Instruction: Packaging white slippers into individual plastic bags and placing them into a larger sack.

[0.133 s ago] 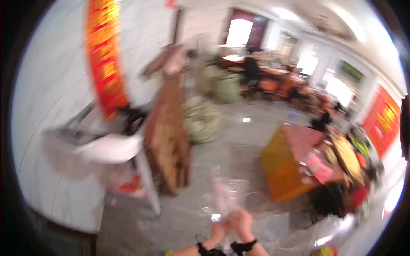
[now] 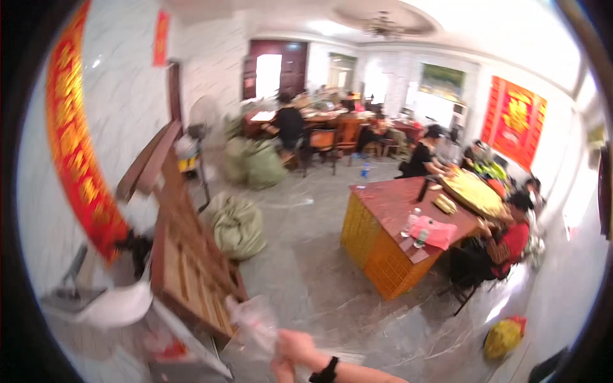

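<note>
A thin see-through plastic bag (image 2: pixel 255 322) hangs out in front of me at the lower middle, its far end puffed up near the wooden bench. My right hand (image 2: pixel 297 346) is closed around the gathered end of it; a black band circles that wrist. Tucked close against it, my left hand (image 2: pixel 281 367) is also closed at the bag, mostly hidden behind the right one and cut off by the lower edge. Whether anything is inside the bag I cannot make out.
A tipped wooden bench (image 2: pixel 185 255) stands left, with a green sack (image 2: pixel 235 226) behind it. A grey-white stand (image 2: pixel 115 306) is at lower left. Ahead right, a red-topped table (image 2: pixel 396 198) holds bottles and pink plastic; people sit beyond. A yellow bag (image 2: pixel 502 338) lies on the floor right.
The view has swung to the right, so the room has shifted left in the picture. My hands and the bag now appear further left. Both hands stay on the bag.
</note>
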`<control>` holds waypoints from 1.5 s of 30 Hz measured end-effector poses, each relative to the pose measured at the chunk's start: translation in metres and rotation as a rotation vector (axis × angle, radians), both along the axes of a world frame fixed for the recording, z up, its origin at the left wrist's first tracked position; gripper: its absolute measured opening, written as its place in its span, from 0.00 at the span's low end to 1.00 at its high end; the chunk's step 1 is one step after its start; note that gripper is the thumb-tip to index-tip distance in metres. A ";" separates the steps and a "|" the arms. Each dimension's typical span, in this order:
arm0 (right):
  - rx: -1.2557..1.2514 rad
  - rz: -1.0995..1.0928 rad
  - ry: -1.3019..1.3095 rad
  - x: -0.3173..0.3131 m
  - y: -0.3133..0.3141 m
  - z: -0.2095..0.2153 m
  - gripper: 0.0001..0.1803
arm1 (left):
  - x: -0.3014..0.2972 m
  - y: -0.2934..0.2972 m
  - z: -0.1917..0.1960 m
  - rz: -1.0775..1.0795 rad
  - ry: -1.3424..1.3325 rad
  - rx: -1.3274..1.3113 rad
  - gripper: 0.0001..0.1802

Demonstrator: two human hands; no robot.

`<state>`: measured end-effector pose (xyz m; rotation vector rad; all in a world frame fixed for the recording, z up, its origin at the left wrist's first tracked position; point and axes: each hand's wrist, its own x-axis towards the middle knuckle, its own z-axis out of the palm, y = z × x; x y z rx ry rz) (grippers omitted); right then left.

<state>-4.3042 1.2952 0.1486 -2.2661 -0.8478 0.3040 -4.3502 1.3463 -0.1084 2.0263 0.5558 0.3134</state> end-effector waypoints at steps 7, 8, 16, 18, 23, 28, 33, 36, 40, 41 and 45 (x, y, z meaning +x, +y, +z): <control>0.036 0.150 -0.065 0.104 0.049 -0.023 0.23 | 0.206 0.018 0.055 -0.144 -0.155 0.064 0.13; 0.044 0.168 -0.077 0.118 0.053 -0.016 0.23 | 0.230 0.028 0.055 -0.117 -0.172 0.057 0.13; 0.164 0.061 -0.008 0.295 0.058 -0.021 0.23 | 0.493 0.066 0.052 -0.101 -0.327 -0.075 0.13; 0.058 0.006 -0.028 0.356 0.077 -0.047 0.23 | 0.579 0.085 0.059 -0.095 -0.380 -0.120 0.14; 0.086 -0.128 -0.089 0.510 0.093 -0.042 0.17 | 0.742 0.061 0.058 -0.090 -0.422 -0.308 0.14; 0.243 -0.341 -0.125 0.657 0.102 -0.037 0.14 | 0.877 0.075 0.058 -0.097 -0.410 -0.400 0.15; 0.225 -0.395 -0.102 0.809 0.112 -0.041 0.12 | 0.978 0.103 0.034 -0.071 -0.338 -0.442 0.16; 0.247 -0.349 -0.087 0.911 0.129 -0.053 0.12 | 1.050 0.116 0.037 -0.027 -0.311 -0.463 0.16; 0.119 -0.234 -0.063 1.046 0.145 -0.038 0.10 | 1.106 0.149 0.024 0.004 -0.213 -0.491 0.17; 0.133 -0.231 -0.073 1.076 0.153 -0.033 0.11 | 1.123 0.156 0.023 0.025 -0.201 -0.503 0.17; 0.119 -0.261 -0.058 1.197 0.176 -0.030 0.13 | 1.224 0.180 0.029 0.092 -0.191 -0.563 0.18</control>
